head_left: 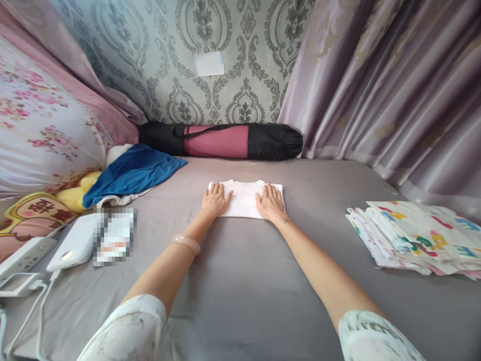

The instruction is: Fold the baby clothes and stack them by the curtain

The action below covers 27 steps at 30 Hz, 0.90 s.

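Resting both palms on the white cloth (243,201), we have it lying low on the grey sheet (242,281), straight ahead of us, nearer than the long bag (220,143) and well apart from the printed stack (432,238) on our right. Our left grip (216,201) covers part of the cloth's left end and our right grip (271,203) part of its right end; in each, the fingers point away from us, nearly straight, with the thumb spread inward. Neither grip has hold of anything: nothing is pinched, and the cloth lies beneath. How hard we bear down, we cannot tell.

To our mind, the step is one of pressing the cloth smooth, and it asks for even weight on both sides. We do best with whole palms rather than fingertips, which could dent or drag it. Stroking outward from the bare middle should chase creases to the ends; pushing inward would probably bunch it. The far edge dips between two small peaks, so we ought to go lightly there, lest it curl. The cloth may also slide on the sheet, so one palm should anchor while the other strokes.
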{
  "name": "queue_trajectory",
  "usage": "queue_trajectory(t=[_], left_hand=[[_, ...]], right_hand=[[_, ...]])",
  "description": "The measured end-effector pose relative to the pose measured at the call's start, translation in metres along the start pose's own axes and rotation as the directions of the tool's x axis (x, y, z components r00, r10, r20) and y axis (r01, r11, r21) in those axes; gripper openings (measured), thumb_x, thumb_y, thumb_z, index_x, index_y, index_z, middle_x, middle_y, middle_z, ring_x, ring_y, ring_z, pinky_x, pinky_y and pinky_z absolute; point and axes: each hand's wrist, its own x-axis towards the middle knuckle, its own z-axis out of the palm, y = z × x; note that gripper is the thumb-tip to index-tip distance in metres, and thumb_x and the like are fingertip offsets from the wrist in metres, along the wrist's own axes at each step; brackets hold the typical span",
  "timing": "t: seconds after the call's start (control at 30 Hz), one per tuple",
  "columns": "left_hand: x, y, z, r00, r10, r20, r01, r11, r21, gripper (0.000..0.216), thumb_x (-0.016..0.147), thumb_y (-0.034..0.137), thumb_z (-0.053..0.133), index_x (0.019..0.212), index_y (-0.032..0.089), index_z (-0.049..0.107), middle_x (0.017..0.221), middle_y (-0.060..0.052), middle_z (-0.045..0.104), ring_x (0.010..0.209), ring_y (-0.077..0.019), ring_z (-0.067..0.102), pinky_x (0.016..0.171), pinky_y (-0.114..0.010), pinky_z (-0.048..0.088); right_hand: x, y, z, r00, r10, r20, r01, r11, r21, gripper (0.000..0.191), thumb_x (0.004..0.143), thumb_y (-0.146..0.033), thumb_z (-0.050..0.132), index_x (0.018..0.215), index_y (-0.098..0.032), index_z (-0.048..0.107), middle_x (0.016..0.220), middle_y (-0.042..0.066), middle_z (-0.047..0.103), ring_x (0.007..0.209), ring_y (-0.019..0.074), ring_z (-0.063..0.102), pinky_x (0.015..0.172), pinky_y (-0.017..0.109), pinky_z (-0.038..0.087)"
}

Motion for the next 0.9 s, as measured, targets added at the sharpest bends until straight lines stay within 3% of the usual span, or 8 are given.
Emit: queue_trajectory(t=[0.3,0.43,0.57,0.73,0.9], left_hand=[[-0.003,-0.024,-0.006,0.994,0.049,0.103,-0.051,0.999,0.019,0.067,0.097,0.053,0.013,0.146,0.01,0.03,0.155,-0.013,0.025,0.144,-0.0263,0.018,0.115,-0.042,0.021],[0.0,-0.02,-0.013,0.992,0.055,0.115,-0.062,0.996,0.06,0.068,0.097,0.052,0.015,0.146,0.008,0.031,0.155,-0.014,0.025,0.144,-0.0281,0.017,0.115,-0.046,0.019],[0.004,-0.009,-0.018,0.993,0.12,-0.014,-0.117,0.987,0.113,0.065,0.097,0.05,0.014,0.147,0.011,0.031,0.155,-0.012,0.027,0.145,-0.0251,0.015,0.117,-0.044,0.012],[0.002,-0.007,-0.009,0.992,0.108,0.069,-0.114,0.991,0.075,0.065,0.097,0.053,0.015,0.146,0.014,0.033,0.153,-0.013,0.029,0.143,-0.0291,0.02,0.114,-0.048,0.018],[0.0,-0.009,-0.005,0.991,0.101,0.083,-0.106,0.993,0.058,0.066,0.097,0.054,0.014,0.146,0.014,0.032,0.153,-0.014,0.03,0.143,-0.0298,0.02,0.114,-0.049,0.018]], right_hand=[[-0.004,0.026,-0.006,0.997,0.026,0.067,-0.024,0.999,-0.028,0.062,0.097,-0.037,0.019,0.148,-0.002,0.026,0.157,0.014,0.019,0.144,0.0265,0.015,0.115,0.042,0.014],[-0.003,0.023,-0.012,0.996,0.015,0.084,-0.012,0.999,-0.038,0.061,0.097,-0.038,0.019,0.147,-0.004,0.028,0.156,0.015,0.02,0.144,0.0273,0.016,0.115,0.047,0.01],[0.0,0.019,-0.018,0.995,-0.095,0.003,0.095,0.995,-0.039,0.058,0.098,-0.036,0.018,0.148,-0.01,0.029,0.156,0.013,0.022,0.144,0.025,0.014,0.115,0.049,0.004],[0.003,0.017,-0.011,0.994,-0.091,0.055,0.092,0.996,-0.009,0.057,0.098,-0.037,0.019,0.148,-0.013,0.03,0.156,0.012,0.024,0.143,0.025,0.018,0.115,0.047,0.01],[0.003,0.019,-0.006,0.994,-0.083,0.076,0.083,0.997,0.004,0.057,0.098,-0.038,0.018,0.149,-0.013,0.029,0.156,0.011,0.023,0.144,0.0246,0.016,0.116,0.047,0.01]])
